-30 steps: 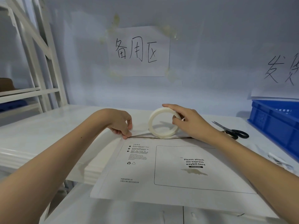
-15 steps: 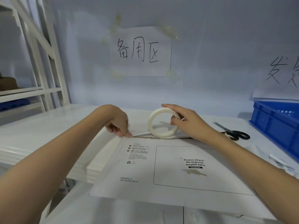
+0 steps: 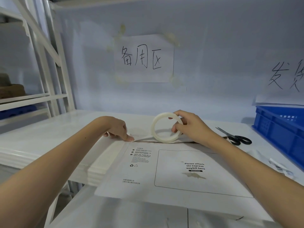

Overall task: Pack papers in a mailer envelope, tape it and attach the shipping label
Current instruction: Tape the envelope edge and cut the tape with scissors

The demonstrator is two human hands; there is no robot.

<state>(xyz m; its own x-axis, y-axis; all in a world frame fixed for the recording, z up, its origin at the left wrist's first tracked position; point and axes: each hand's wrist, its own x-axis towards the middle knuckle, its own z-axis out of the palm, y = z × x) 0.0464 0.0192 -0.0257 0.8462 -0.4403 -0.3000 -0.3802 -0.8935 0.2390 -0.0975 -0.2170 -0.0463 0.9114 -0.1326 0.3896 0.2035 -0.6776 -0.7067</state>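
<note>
A white mailer envelope [image 3: 172, 183] lies flat on the white table, printed side up, with a box reading "Please attach sto express waybill here". Its folded flap runs along the far edge. My left hand [image 3: 119, 130] presses its fingertips on the flap's left end. My right hand [image 3: 190, 127] holds a white tape roll [image 3: 166, 127] upright on the flap near the middle, thumb inside the ring. A thin strip of tape seems to run from the roll toward my left fingers. The papers are not visible. A shipping label [image 3: 281, 168] lies at the right.
Black-handled scissors [image 3: 235, 137] lie right of my right hand. A blue plastic crate [image 3: 279, 129] stands at the far right. A stack of white envelopes [image 3: 98, 163] sits under the mailer's left side. White shelving [image 3: 41, 79] rises at the left; handwritten signs hang on the wall.
My right hand has tilted the tape roll so its open ring faces me more. My left hand still presses on the flap's left end.
</note>
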